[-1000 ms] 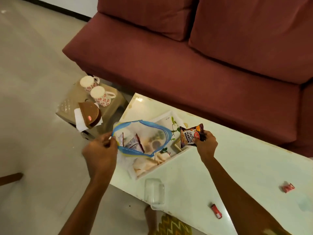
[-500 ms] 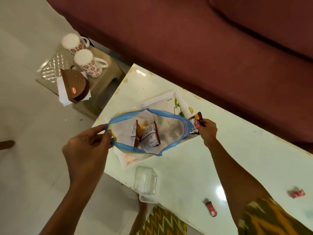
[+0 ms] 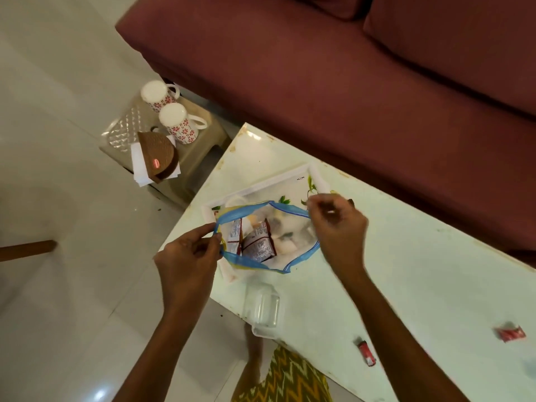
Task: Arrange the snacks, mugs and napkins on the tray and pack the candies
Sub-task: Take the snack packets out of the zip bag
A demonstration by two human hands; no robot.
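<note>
Head view looks down on a pale green coffee table in front of a maroon sofa. Taking the white floral tray at the table's corner as the landmark: a clear zip bag with a blue rim is held open right above it. The left hand pinches the bag's rim on the side nearest the table edge, thumb and fingers closed on the blue strip. The right hand grips the opposite rim on the sofa side; it is blurred, but its fingers look closed on the plastic. Inside the bag lie two snack packets, red and white, upright and leaning together.

Just on the near side of the tray sits a clear plastic container, overhanging the table edge. Well away from the tray, along the table, lie two red wrapped candies. Beyond the tray, off the table, a low stool carries two white mugs with red flowers, and a brown napkin holder over white napkins.
</note>
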